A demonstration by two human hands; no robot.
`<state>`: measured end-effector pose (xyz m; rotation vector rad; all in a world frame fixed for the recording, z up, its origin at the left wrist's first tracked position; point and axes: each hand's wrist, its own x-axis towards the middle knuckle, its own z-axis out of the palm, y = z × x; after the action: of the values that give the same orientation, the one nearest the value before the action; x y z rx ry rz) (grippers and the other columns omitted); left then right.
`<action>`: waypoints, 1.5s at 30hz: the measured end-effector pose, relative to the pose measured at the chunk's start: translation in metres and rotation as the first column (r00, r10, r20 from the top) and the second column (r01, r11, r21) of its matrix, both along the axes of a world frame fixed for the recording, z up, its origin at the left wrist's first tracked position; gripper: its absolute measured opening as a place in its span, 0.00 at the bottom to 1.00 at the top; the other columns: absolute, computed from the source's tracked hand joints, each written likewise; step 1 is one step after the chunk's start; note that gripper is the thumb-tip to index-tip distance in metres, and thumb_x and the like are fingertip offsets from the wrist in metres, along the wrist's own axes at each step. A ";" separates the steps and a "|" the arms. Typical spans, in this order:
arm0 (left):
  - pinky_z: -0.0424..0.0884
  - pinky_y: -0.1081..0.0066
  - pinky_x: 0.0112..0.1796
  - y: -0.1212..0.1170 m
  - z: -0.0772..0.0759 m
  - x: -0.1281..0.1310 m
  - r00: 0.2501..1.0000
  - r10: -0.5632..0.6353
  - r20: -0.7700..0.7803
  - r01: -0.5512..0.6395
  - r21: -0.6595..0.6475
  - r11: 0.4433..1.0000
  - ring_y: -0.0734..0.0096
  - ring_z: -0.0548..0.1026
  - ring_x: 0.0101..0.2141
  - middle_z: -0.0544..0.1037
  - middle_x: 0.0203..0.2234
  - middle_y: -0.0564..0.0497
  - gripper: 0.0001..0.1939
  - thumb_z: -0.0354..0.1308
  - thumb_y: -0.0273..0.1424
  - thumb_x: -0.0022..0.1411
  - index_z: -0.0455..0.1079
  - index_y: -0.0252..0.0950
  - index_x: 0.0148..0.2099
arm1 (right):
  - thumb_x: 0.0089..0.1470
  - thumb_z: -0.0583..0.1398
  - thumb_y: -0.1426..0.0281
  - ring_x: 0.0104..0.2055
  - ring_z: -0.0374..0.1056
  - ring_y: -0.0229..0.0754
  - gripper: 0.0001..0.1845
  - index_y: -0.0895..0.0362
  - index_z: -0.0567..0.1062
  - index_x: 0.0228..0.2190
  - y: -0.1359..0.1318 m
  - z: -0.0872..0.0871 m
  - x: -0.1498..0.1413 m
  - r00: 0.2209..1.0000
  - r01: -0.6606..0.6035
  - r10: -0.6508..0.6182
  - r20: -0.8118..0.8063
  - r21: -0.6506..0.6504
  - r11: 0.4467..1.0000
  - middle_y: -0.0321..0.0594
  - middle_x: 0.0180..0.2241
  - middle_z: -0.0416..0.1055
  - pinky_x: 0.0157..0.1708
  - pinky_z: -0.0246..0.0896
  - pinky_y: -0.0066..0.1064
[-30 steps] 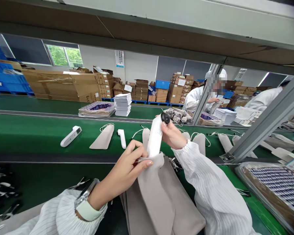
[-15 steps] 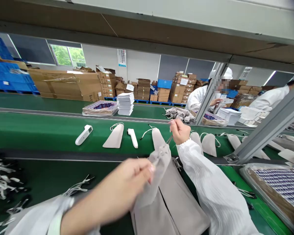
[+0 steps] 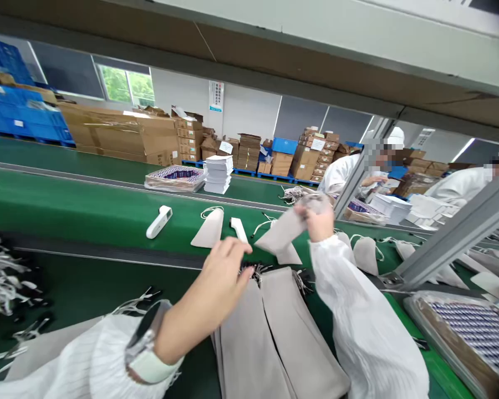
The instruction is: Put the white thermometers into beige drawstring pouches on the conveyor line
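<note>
My right hand is closed on the top of a grey drawstring pouch, which hangs slanting down to the left over the green belt. My left hand holds nothing; its thumb and fingers are apart and bent, above the stacked grey pouches in front of me. Black cord ends bunch at the top of that stack. Beyond my left hand lies a white handheld thermometer, partly covered by my fingers. Farther left are a flat grey pouch and another white thermometer.
More pouches lie along the belt to the right. A slanted metal post stands there, near a plastic-wrapped tray. White cords pile up at left. Across the belt, two people in white work near paper stacks.
My right hand has lifted the pouch up and away from the stack, swinging it over the belt. My left hand has let go of the pouch and opened. The view has shifted slightly.
</note>
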<state>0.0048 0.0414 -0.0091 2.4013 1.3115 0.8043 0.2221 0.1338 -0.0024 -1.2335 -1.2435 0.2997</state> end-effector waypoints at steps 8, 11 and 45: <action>0.66 0.64 0.36 -0.007 -0.031 0.016 0.859 -0.010 -0.512 -0.010 -0.036 0.999 0.59 0.66 0.39 0.68 0.36 0.42 0.19 0.43 0.10 0.45 0.65 0.30 0.37 | 0.42 0.57 0.63 0.46 0.61 0.59 0.31 0.64 0.57 0.47 0.030 -0.062 0.082 0.705 0.635 -0.153 0.692 -0.520 0.572 0.63 0.40 0.64 0.39 0.54 0.48; 0.68 0.65 0.31 -0.008 -0.026 0.021 0.818 0.004 -0.575 -0.050 -0.064 0.997 0.57 0.67 0.39 0.69 0.36 0.42 0.24 0.42 0.07 0.40 0.65 0.29 0.38 | 0.44 0.57 0.65 0.50 0.56 0.59 0.32 0.61 0.55 0.50 0.033 -0.080 0.055 0.697 0.541 -0.054 0.715 -0.474 0.694 0.62 0.48 0.58 0.43 0.49 0.51; 0.56 0.76 0.29 0.013 0.013 -0.004 0.942 -0.320 0.098 0.333 -0.179 0.926 0.75 0.60 0.29 0.60 0.29 0.55 0.08 0.43 0.33 0.62 0.58 0.37 0.32 | 0.37 0.64 0.72 0.28 0.70 0.39 0.35 0.42 0.49 0.41 -0.037 0.007 -0.047 0.452 -0.822 0.730 -0.512 0.078 0.564 0.28 0.32 0.67 0.29 0.66 0.37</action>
<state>0.0008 0.0548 0.0037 2.3265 0.8822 0.6240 0.1749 0.0971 0.0043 -0.5458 -1.2602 1.3782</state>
